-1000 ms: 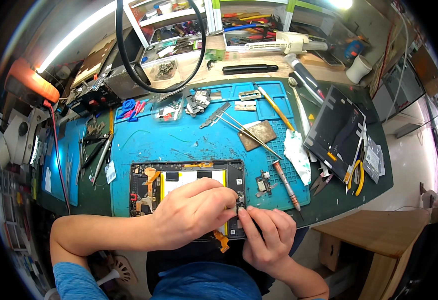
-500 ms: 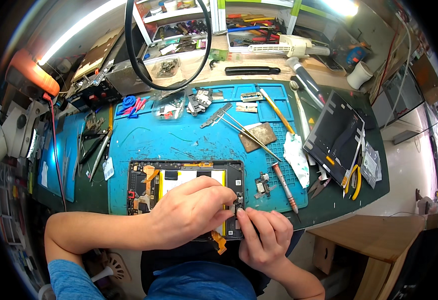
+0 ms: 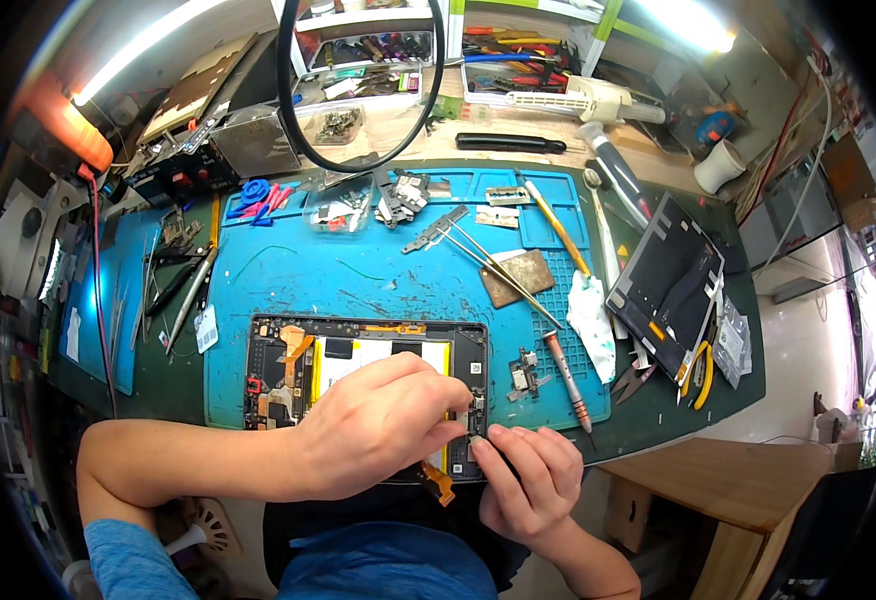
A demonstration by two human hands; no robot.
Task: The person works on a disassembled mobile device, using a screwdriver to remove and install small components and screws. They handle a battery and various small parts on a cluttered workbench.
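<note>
An opened tablet (image 3: 466,345) lies on the blue work mat (image 3: 358,285), its inside facing up. A white battery with yellow edges (image 3: 383,350) fills its middle, partly hidden under my left hand (image 3: 378,430). That hand reaches across the tablet, thumb and index finger pinched at a small part near the right end; the part is too small to make out. My right hand (image 3: 533,480) is curled at the tablet's near right corner, its fingertips against the edge. Whatever it grips is hidden. An orange flex cable (image 3: 441,485) hangs over the near edge.
Right of the tablet are a small metal part (image 3: 526,375) and a screwdriver (image 3: 566,380). Tweezers (image 3: 498,270) lie farther back. A black panel (image 3: 668,290) and yellow-handled pliers (image 3: 698,375) are at the right. A black ring (image 3: 285,80) hangs above the far side.
The view has shifted slightly. My right fingertips have drawn a little down and away from the left hand's pinch. My left hand stays over the tablet's right end.
</note>
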